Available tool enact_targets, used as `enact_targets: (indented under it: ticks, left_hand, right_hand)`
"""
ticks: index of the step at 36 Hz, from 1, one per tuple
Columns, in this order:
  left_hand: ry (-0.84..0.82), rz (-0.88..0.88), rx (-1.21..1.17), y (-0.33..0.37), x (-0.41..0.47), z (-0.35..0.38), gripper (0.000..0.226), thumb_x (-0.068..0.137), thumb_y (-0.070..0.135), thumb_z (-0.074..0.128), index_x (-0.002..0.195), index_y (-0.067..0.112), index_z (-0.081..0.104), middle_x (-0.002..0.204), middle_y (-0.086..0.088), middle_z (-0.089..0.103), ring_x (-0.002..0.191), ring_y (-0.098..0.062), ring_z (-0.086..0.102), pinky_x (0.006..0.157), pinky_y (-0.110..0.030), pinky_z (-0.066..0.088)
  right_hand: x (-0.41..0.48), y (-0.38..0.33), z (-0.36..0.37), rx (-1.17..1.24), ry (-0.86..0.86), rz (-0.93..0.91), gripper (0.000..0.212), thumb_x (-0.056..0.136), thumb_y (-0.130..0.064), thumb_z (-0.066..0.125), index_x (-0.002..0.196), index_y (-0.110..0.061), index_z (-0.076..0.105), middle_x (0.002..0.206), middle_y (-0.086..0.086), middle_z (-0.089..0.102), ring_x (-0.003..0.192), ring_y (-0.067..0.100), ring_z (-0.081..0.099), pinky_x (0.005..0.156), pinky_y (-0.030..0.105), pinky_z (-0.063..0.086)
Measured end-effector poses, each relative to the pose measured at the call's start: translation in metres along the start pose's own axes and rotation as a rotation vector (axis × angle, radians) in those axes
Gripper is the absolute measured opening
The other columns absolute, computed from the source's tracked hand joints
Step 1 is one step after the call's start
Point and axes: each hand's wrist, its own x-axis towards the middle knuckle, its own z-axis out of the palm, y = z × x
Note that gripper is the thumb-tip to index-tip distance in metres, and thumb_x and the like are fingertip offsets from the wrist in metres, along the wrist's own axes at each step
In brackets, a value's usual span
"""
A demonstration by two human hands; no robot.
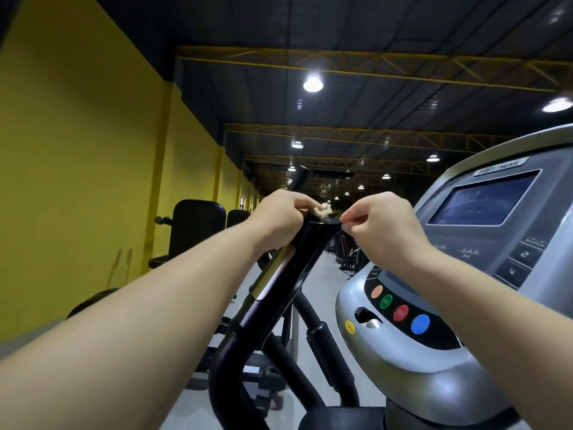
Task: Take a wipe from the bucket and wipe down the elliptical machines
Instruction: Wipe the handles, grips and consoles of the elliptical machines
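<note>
wipe (322, 212) bunched in left hand (279, 220) on top end of the handlebar (302, 263), whose long axis drops down-left toward the person, right hand (383, 223) pinching that top's right rim.

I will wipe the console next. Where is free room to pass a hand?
Free: the gap between the black handlebar and the grey console, under the right hand. Crowded: the handlebar top, where both hands work and the left hand holds the wipe.
</note>
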Motion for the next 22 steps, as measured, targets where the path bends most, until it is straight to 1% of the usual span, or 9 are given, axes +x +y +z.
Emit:
enact_targets:
  ticks: [5,7,9,11,13,14,18,20,22]
  left_hand:
    - [-0.09,-0.041,-0.052,0.001,0.003,-0.009,0.045,0.086,-0.009,0.042,0.102,0.02,0.072,0.106,-0.009,0.068,0.103,-0.029,0.063,0.093,-0.045,0.053]
    - [-0.091,-0.046,-0.069,0.0,0.0,-0.011,0.037,0.09,-0.002,0.043,0.101,0.019,0.07,0.101,-0.006,0.067,0.102,-0.03,0.063,0.094,-0.048,0.051]
    - [-0.08,-0.048,-0.077,-0.006,-0.004,-0.01,0.027,0.096,0.012,0.043,0.107,0.016,0.068,0.099,-0.006,0.065,0.103,-0.032,0.062,0.095,-0.052,0.05]
    - [-0.097,-0.078,-0.067,-0.013,-0.013,-0.01,0.032,0.1,0.025,0.041,0.109,0.008,0.065,0.094,-0.012,0.064,0.097,-0.037,0.063,0.092,-0.055,0.051]
    - [-0.133,-0.123,-0.075,-0.022,-0.022,-0.011,0.041,0.101,0.032,0.039,0.106,0.0,0.063,0.088,-0.016,0.062,0.089,-0.041,0.064,0.089,-0.056,0.052]
    - [-0.142,-0.15,-0.091,-0.025,-0.027,-0.012,0.042,0.101,0.033,0.039,0.104,0.0,0.063,0.088,-0.017,0.062,0.087,-0.042,0.064,0.088,-0.054,0.053]
    - [-0.219,-0.315,-0.106,-0.038,-0.047,-0.013,0.045,0.102,0.037,0.036,0.104,0.001,0.063,0.09,-0.019,0.065,0.079,-0.032,0.068,0.075,-0.043,0.059]
    - [-0.248,-0.382,-0.089,-0.042,-0.053,-0.014,0.052,0.101,0.042,0.034,0.103,-0.001,0.063,0.091,-0.023,0.067,0.082,-0.036,0.07,0.079,-0.047,0.059]
    - [-0.253,-0.438,-0.07,-0.043,-0.058,-0.016,0.058,0.1,0.047,0.033,0.102,-0.001,0.065,0.091,-0.022,0.071,0.081,-0.036,0.072,0.081,-0.047,0.058]
  right_hand:
    - [-0.003,-0.003,-0.002,0.034,0.039,0.016,0.018,0.088,-0.002,0.059,0.096,-0.009,0.075,0.093,0.006,0.069,0.085,0.017,0.06,0.065,0.015,0.045]
    - [-0.003,-0.004,-0.002,0.033,0.041,0.018,0.018,0.088,-0.002,0.059,0.095,-0.008,0.075,0.093,0.007,0.069,0.086,0.017,0.06,0.07,0.019,0.047]
    - [-0.005,-0.005,-0.002,0.021,0.043,0.017,0.018,0.088,-0.001,0.058,0.092,-0.007,0.075,0.091,0.008,0.07,0.085,0.019,0.061,0.07,0.021,0.047]
    - [-0.006,-0.006,-0.001,0.008,0.049,0.018,0.019,0.088,0.0,0.057,0.087,-0.004,0.075,0.089,0.011,0.07,0.084,0.021,0.062,0.069,0.022,0.049]
    - [-0.007,-0.006,0.001,-0.003,0.06,0.028,0.019,0.087,0.001,0.056,0.085,-0.002,0.074,0.089,0.013,0.07,0.084,0.023,0.062,0.074,0.03,0.053]
    - [-0.007,-0.006,0.002,-0.005,0.066,0.036,0.019,0.087,0.002,0.056,0.086,-0.002,0.074,0.089,0.013,0.07,0.084,0.024,0.062,0.075,0.033,0.054]
    - [-0.006,-0.008,0.006,-0.016,0.093,0.048,0.021,0.086,0.003,0.055,0.094,-0.005,0.073,0.096,0.01,0.068,0.085,0.019,0.058,0.074,0.029,0.051]
    - [-0.005,-0.009,0.006,-0.039,0.088,0.06,0.022,0.084,0.004,0.055,0.095,-0.004,0.073,0.097,0.012,0.068,0.085,0.021,0.058,0.075,0.031,0.052]
    - [-0.005,-0.011,0.005,-0.066,0.087,0.073,0.021,0.08,0.006,0.054,0.09,0.002,0.072,0.094,0.017,0.069,0.086,0.03,0.062,0.076,0.038,0.056]
